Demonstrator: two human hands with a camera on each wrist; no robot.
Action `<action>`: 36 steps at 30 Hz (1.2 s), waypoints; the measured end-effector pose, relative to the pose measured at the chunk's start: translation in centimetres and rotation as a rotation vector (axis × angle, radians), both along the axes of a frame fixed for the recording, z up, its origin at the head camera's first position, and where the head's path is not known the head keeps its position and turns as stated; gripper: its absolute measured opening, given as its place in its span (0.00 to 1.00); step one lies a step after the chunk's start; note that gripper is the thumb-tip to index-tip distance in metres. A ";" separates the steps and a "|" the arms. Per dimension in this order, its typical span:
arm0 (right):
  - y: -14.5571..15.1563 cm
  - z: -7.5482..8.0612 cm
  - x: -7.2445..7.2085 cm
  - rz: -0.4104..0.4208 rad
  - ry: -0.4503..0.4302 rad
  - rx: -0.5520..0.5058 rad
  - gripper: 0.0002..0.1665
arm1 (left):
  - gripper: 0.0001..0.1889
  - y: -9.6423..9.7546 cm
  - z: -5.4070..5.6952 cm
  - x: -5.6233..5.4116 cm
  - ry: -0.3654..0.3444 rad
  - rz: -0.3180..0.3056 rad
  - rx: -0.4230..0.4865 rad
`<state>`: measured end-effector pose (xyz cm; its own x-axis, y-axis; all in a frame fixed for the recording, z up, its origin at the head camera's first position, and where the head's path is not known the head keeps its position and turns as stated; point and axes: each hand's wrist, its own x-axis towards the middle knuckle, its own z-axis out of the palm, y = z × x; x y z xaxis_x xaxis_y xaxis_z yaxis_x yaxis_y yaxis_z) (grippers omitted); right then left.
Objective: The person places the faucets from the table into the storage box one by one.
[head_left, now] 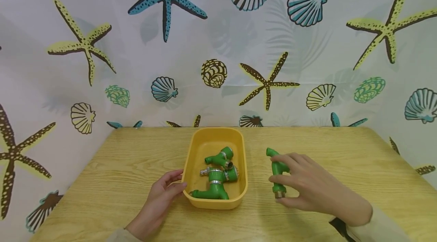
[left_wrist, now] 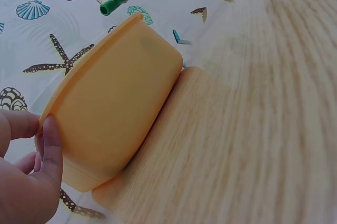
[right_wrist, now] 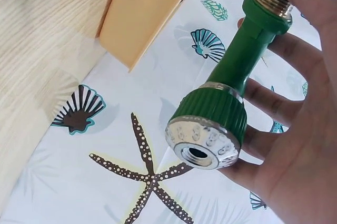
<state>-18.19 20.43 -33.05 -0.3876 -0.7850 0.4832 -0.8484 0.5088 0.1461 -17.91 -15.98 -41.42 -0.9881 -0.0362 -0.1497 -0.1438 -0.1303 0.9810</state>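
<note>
My right hand (head_left: 304,183) holds a green tap (head_left: 278,170) above the table, to the right of a yellow plastic bin (head_left: 198,205). In the right wrist view the thumb lies at the brass threaded end of the tap (right_wrist: 258,40), with the fingers along its body. A ribbed collar with a silver face and a round hole shows at the near end. My left hand (head_left: 164,192) pinches the left rim of the bin, its thumb on the outer wall in the left wrist view. Inside the bin lie a larger green tap (head_left: 215,189) and a smaller one (head_left: 218,158).
The bin stands on a wood-grain table (head_left: 136,158). Behind the table hangs a white cloth (head_left: 191,109) printed with starfish and shells, which also comes round both sides. A dark band (head_left: 339,227) shows at the right wrist by the sleeve.
</note>
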 end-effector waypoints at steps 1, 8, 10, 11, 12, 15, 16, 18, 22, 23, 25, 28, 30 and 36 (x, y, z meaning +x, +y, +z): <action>-0.1 0.1 -0.1 -0.003 -0.004 0.004 0.15 | 0.22 0.0 0.0 0.0 0.004 0.001 0.004; -0.9 0.2 -1.1 -0.015 -0.038 0.025 0.16 | 0.22 0.1 -0.1 0.0 0.014 0.008 0.012; -1.1 0.2 -1.3 -0.018 -0.054 0.026 0.17 | 0.22 0.1 -0.1 0.0 0.008 0.007 0.008; -1.2 0.2 -1.5 -0.020 -0.063 0.028 0.17 | 0.22 0.1 -0.1 0.0 0.004 0.005 0.004; -1.3 0.1 -1.6 -0.023 -0.070 0.028 0.17 | 0.22 0.1 -0.1 0.1 0.002 0.003 0.002; -1.5 0.0 -1.9 -0.034 -0.092 0.028 0.16 | 0.23 0.1 -0.1 0.1 -0.003 -0.002 -0.005; -1.5 0.0 -2.1 -0.037 -0.096 0.029 0.16 | 0.23 0.1 -0.1 0.1 -0.004 -0.002 -0.006; -1.7 -0.1 -2.3 -0.041 -0.101 0.029 0.16 | 0.23 0.1 -0.2 0.1 -0.003 -0.002 -0.001; -1.8 -0.3 -2.7 -0.046 -0.113 0.036 0.16 | 0.23 0.1 -0.2 0.1 0.002 0.003 0.004; -1.8 -0.4 -2.8 -0.049 -0.121 0.037 0.16 | 0.22 0.1 -0.2 0.1 0.002 0.004 0.004; -1.9 -0.4 -3.0 -0.056 -0.135 0.042 0.16 | 0.22 0.1 -0.3 0.1 0.002 0.004 0.003; -2.0 -0.5 -3.3 -0.063 -0.147 0.050 0.16 | 0.22 0.0 -0.3 0.1 0.001 0.007 0.003; -2.0 -0.5 -3.6 -0.067 -0.147 0.056 0.16 | 0.22 0.0 -0.3 0.1 0.003 0.008 0.005; -2.0 -0.5 -4.2 -0.085 -0.155 0.083 0.16 | 0.22 -0.1 -0.2 0.0 0.012 -0.001 0.012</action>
